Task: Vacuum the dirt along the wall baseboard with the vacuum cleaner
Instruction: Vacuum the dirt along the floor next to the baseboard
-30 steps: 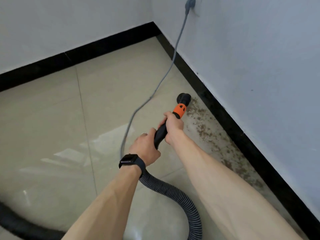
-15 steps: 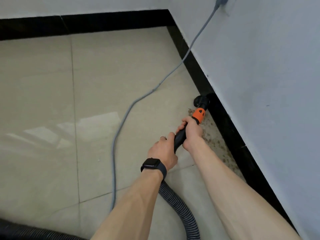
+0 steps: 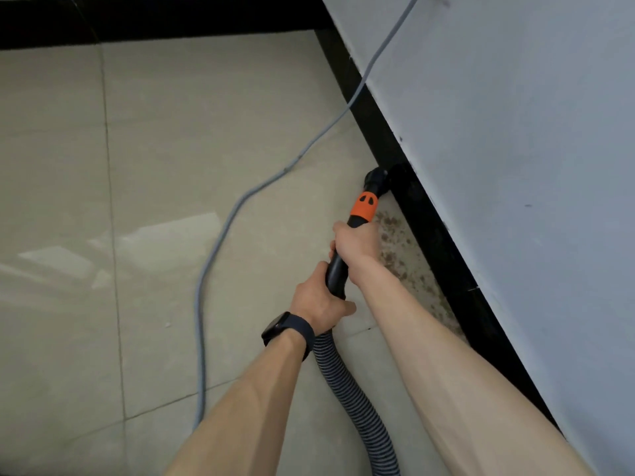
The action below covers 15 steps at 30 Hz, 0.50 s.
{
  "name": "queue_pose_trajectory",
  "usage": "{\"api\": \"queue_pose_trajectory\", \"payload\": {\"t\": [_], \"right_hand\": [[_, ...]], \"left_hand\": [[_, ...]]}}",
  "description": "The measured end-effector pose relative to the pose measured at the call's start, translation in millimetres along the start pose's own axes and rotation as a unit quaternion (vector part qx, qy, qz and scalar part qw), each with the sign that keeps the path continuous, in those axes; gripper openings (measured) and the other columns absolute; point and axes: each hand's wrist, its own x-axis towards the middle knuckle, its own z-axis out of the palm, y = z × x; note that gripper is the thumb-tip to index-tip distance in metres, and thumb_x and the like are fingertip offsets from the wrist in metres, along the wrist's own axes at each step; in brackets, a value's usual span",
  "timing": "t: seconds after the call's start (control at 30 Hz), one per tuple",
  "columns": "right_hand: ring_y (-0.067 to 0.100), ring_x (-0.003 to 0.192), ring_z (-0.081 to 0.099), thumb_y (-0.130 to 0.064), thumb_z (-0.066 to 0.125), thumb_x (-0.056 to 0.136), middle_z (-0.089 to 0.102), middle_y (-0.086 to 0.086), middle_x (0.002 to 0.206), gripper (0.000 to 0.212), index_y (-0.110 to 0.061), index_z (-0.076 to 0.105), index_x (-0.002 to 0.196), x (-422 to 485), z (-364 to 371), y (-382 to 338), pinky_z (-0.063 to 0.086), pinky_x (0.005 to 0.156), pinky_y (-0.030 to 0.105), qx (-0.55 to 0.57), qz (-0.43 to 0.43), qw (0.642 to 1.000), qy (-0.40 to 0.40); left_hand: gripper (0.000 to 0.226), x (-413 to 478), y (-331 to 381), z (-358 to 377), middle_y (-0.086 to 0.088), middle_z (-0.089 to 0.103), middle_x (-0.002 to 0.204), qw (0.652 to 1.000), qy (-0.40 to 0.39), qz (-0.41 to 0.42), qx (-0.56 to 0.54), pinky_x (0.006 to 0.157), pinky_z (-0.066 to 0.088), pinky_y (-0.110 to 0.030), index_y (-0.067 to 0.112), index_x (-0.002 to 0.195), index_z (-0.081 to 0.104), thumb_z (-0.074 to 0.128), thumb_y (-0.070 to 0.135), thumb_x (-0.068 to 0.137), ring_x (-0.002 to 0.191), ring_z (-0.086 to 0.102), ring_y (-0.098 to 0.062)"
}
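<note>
1. Clamping the wand with my left grip low and my right grip higher, both curled fully round it
2. Nozzle sits at the baseboard; dirt lies nearer me
3. I'd drag back slowly, hugging that edge

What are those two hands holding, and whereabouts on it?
Both grip the vacuum cleaner's black wand: the right hand just behind the orange collar, the left hand further back, where the ribbed hose joins it.

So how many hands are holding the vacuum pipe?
2. The right hand grips the black pipe just below its orange collar; the left hand grips it lower, where the ribbed hose starts.
</note>
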Motion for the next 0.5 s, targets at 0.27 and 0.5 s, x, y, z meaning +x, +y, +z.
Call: {"api": "queue_pose_trajectory", "payload": {"t": [0.27,0.5], "right_hand": [[0.035,0.095,0.069,-0.026,0.057,0.097,0.066,0.014,0.112,0.057,-0.006,0.031,0.144,-1.8,-4.2,10.3,0.058,0.079,0.042,-0.19,-0.035,0.98,0.045],[0.029,0.081,0.066,-0.024,0.056,0.098,0.055,0.003,0.086,0.046,-0.01,0.033,0.135,-13.3,-9.1,18.6,0.053,0.067,0.037,-0.147,-0.01,0.988,0.042]], "left_hand": [[0.05,-3.7,-0.7,21.5,-0.001,0.07,0.109,0.995,-0.047,-0.04,-0.085,0.091,0.054,-0.049,0.023,0.118,0.058,0.077,0.015,0.073,0.102,0.065,-0.024],[0.047,-16.5,-2.9,14.4,-0.007,0.074,0.099,0.997,-0.056,-0.036,-0.047,0.084,0.057,-0.05,0.018,0.111,0.062,0.075,0.012,0.066,0.095,0.069,-0.028]]}}
